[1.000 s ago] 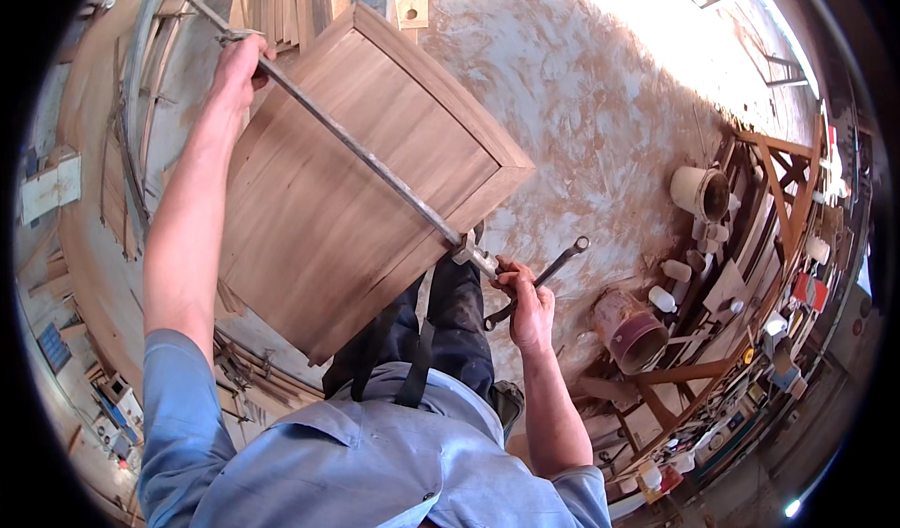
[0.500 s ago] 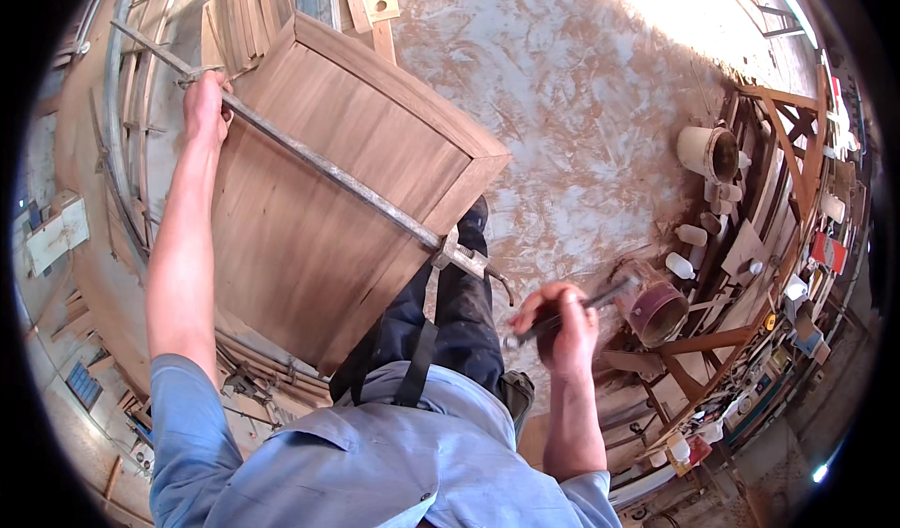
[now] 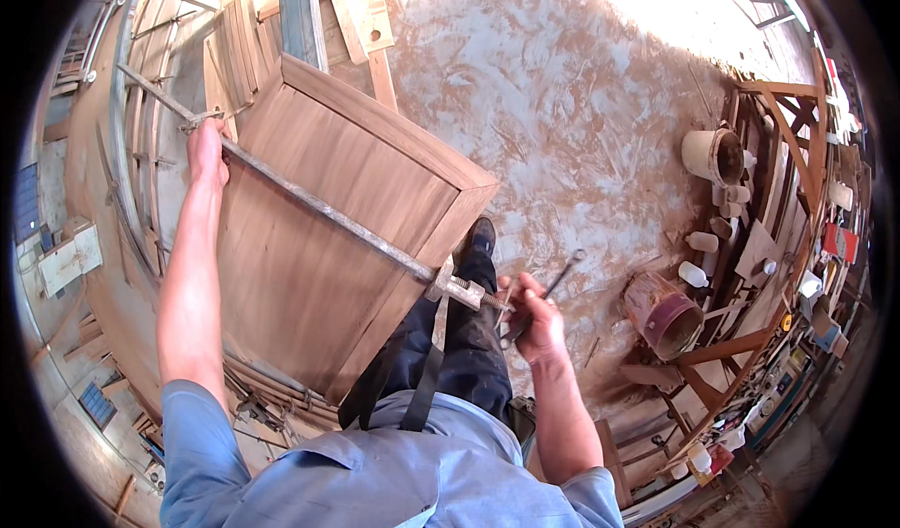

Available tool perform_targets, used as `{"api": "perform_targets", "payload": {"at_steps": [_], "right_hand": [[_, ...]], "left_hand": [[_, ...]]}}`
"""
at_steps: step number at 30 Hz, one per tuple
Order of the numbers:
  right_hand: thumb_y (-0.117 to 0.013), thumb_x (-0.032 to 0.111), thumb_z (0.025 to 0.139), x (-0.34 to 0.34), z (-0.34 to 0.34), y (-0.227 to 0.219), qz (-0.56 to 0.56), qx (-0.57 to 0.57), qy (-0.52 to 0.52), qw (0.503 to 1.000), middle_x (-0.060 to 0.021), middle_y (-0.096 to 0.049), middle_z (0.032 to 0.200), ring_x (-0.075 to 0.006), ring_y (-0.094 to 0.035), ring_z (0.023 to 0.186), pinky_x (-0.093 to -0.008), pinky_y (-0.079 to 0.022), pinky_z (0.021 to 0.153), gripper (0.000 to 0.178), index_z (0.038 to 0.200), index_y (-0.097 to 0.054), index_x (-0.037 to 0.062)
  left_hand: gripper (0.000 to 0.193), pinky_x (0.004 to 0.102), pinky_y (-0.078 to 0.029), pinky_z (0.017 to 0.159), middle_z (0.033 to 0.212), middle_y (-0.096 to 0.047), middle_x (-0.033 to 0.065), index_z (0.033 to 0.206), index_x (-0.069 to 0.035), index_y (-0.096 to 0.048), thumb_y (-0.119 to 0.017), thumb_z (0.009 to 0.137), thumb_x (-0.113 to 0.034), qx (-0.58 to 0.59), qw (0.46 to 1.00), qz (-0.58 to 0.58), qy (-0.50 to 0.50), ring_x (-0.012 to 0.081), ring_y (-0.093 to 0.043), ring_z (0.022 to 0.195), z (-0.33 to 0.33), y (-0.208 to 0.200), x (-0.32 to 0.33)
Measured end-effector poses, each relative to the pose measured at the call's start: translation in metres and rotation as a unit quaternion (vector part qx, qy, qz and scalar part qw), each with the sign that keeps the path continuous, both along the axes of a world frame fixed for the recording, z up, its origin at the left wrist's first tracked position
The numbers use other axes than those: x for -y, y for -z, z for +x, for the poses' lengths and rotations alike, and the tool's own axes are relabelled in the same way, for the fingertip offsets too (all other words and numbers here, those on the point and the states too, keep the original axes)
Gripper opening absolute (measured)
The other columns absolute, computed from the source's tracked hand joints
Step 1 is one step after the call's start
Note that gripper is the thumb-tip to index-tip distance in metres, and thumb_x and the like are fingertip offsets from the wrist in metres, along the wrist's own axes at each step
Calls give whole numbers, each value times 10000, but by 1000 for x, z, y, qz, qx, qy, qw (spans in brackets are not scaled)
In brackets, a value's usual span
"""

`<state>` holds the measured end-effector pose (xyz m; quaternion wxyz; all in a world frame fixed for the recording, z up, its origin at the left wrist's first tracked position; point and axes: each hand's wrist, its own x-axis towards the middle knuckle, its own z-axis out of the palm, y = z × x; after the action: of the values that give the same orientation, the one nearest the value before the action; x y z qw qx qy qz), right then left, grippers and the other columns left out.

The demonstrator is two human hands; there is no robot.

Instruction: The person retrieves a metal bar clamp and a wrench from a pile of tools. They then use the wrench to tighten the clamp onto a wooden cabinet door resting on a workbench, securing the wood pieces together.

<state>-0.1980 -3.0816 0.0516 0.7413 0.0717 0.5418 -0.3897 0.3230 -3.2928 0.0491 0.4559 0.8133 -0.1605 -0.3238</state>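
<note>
A wooden panel door (image 3: 328,218) with a mitred frame lies at a slant in front of me. A long steel bar clamp (image 3: 319,206) runs across it, its screw end at the panel's near right edge. My left hand (image 3: 208,153) is closed round the bar by the sliding jaw, at the panel's far left edge. A dark wrench (image 3: 561,275) with a ring end is held in my right hand (image 3: 536,322). The fingertips of that hand are at the clamp's screw handle; whether they grip it I cannot tell.
Wooden boards (image 3: 246,54) and a blue-grey metal beam (image 3: 302,12) lie beyond the panel. On the right stand a pale bucket (image 3: 698,156) and a stained bucket (image 3: 647,305), beside white bottles (image 3: 693,275) and a cluttered wooden rack (image 3: 717,348). The floor is stained.
My right hand has moved left to the clamp's screw handle, and the wrench in it has turned more upright. My left hand stays on the bar. The view has shifted slightly.
</note>
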Motion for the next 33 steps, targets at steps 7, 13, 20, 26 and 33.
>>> {"api": "perform_targets", "payload": {"at_steps": [7,13,20,26,33], "right_hand": [[-553,259,932,-11,-22,-60,-20,33,-178,983,-281,-675,948,-267,-641,766,-344,-489,740,227,968,-610,42],[-600,297,914,5,-7,-18,-33,128,-6,991,-221,-633,1132,-306,-624,995,-416,-503,836,212,899,-575,88],[-497,213,975,2,-38,-48,-122,87,-117,982,-239,-646,1096,-340,-627,1030,-441,-502,876,200,1022,-587,41],[-470,330,990,-17,-4,-20,43,154,34,987,-266,-582,1228,-389,-607,1083,-488,-527,842,301,1251,-470,180],[-456,257,992,7,-36,-37,-144,117,-68,980,-270,-654,1055,-354,-668,922,-463,-501,886,303,1263,-503,129]], "left_hand": [[129,317,-345,470,618,-520,55,693,-57,-527,-529,794,-139,1,1000,-16,-5,161,-459,509,6,2,-5],[125,309,-351,487,627,-522,46,693,-70,-530,-532,794,-144,13,1000,10,12,148,-475,536,4,0,0],[101,307,-349,487,627,-525,44,702,-73,-537,-538,791,-119,16,1000,-19,1,150,-480,538,10,3,-6],[94,304,-352,485,630,-530,43,709,-72,-540,-538,793,-115,5,1000,-20,18,153,-484,535,6,2,-3],[88,301,-363,511,648,-535,42,711,-67,-543,-545,786,-112,3,1000,-12,-7,153,-493,566,10,2,-7]]}}
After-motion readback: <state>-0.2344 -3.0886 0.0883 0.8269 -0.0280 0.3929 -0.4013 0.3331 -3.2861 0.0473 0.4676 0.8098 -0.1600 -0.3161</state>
